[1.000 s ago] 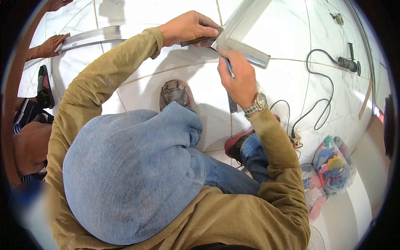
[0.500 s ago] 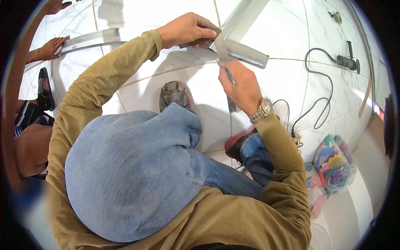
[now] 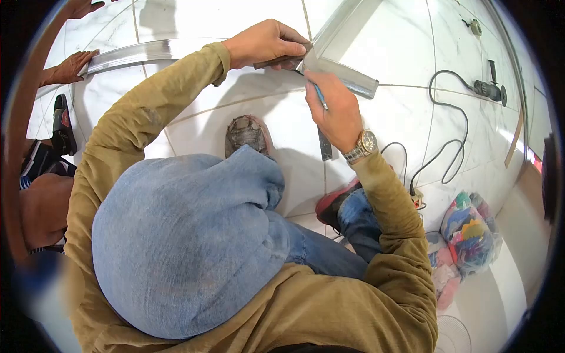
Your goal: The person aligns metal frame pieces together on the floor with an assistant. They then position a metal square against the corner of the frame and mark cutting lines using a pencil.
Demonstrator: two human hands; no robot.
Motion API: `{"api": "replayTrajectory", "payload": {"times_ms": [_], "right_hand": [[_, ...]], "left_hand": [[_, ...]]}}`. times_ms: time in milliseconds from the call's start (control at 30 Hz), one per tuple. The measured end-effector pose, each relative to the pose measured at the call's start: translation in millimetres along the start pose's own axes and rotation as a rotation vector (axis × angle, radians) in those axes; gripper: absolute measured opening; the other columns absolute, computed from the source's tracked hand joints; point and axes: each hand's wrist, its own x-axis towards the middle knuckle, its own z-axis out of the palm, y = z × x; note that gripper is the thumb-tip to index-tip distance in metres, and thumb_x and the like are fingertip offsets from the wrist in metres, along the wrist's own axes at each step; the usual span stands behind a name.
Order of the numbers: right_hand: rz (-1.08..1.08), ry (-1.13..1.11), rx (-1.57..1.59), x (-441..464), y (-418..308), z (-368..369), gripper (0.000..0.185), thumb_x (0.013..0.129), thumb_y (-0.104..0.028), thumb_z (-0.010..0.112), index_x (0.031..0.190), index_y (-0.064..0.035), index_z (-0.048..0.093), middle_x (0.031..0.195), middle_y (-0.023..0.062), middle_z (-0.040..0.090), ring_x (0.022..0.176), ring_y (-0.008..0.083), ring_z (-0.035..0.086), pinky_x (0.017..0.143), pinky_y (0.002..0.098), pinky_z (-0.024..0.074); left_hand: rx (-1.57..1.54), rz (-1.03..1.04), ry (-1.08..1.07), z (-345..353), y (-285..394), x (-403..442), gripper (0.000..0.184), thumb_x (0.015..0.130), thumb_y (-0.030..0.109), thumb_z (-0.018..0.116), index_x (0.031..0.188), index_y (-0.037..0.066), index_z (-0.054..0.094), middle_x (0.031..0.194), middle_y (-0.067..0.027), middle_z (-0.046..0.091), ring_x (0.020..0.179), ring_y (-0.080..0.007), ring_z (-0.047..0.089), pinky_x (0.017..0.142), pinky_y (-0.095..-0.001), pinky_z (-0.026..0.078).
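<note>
My left hand is closed around the dark stock of a try square, held against the corner of a metal frame. The square's flat blade runs down toward me and passes beneath my right hand; its dark end shows below the fingers. In my right hand is a thin blue pencil-like marker, its tip near the frame corner beside the square. Its exact kind is hard to make out. A wristwatch is on my right wrist.
Another person's hand rests on a long metal profile at left. An angle grinder lies at right, its black cord looping over the tiled floor. A clear bag of colourful items sits lower right.
My right hand has shifted slightly up and left, and the marker now points toward the frame corner. My left hand stays nearly in place on the square.
</note>
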Motion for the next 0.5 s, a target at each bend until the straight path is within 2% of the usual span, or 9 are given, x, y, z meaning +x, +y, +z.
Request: {"api": "replayTrajectory", "payload": {"times_ms": [200,267,367,400,500], "right_hand": [[-0.049,-0.027,-0.065,2.4,4.0,0.2,0.026,0.093,-0.006,0.068,0.118,-0.0026,0.068,0.106,0.0162,0.069,0.094,0.0353,0.069,0.080,0.0423,0.0562],[-0.024,-0.177,-0.184,-8.2,-7.4,-12.0,0.024,0.091,-0.005,0.068,0.115,-0.0028,0.068,0.102,0.0151,0.069,0.092,0.0357,0.068,0.080,0.0437,0.0552],[-0.059,-0.143,-0.057,-21.8,-12.6,-42.9,0.018,0.090,-0.005,0.068,0.108,-0.0029,0.069,0.100,0.0146,0.069,0.092,0.0362,0.067,0.083,0.0455,0.0543],[0.017,-0.133,-0.024,-19.4,-14.9,-51.9,0.015,0.091,-0.007,0.066,0.105,-0.0023,0.070,0.098,0.0164,0.071,0.093,0.0383,0.067,0.086,0.0456,0.0536],[-0.079,-0.052,-0.103,12.7,20.8,-60.9,0.019,0.096,-0.013,0.062,0.108,-0.0008,0.069,0.100,0.0200,0.072,0.095,0.0391,0.067,0.088,0.0435,0.0533]], "left_hand": [[0.006,-0.020,0.042,3.9,5.4,-2.2,0.033,0.102,0.025,0.067,0.125,0.003,0.075,0.091,-0.0032,0.073,0.077,-0.0088,0.065,0.066,-0.0260,0.055],[-0.001,-0.018,0.008,-1.2,1.0,1.4,0.033,0.102,0.025,0.067,0.126,0.003,0.074,0.092,-0.0034,0.074,0.078,-0.0089,0.066,0.067,-0.0257,0.055],[0.001,-0.019,-0.014,0.1,2.4,-0.1,0.034,0.102,0.026,0.068,0.127,0.004,0.074,0.094,-0.0038,0.074,0.079,-0.0092,0.067,0.068,-0.0252,0.056],[0.010,-0.026,0.004,1.0,3.6,-1.2,0.034,0.102,0.026,0.068,0.127,0.004,0.074,0.094,-0.0039,0.074,0.080,-0.0092,0.068,0.068,-0.0250,0.056],[-0.025,-0.013,0.050,4.1,-0.5,-2.5,0.034,0.101,0.025,0.068,0.128,0.004,0.073,0.094,-0.0049,0.074,0.076,-0.0096,0.068,0.065,-0.0255,0.055]]}}
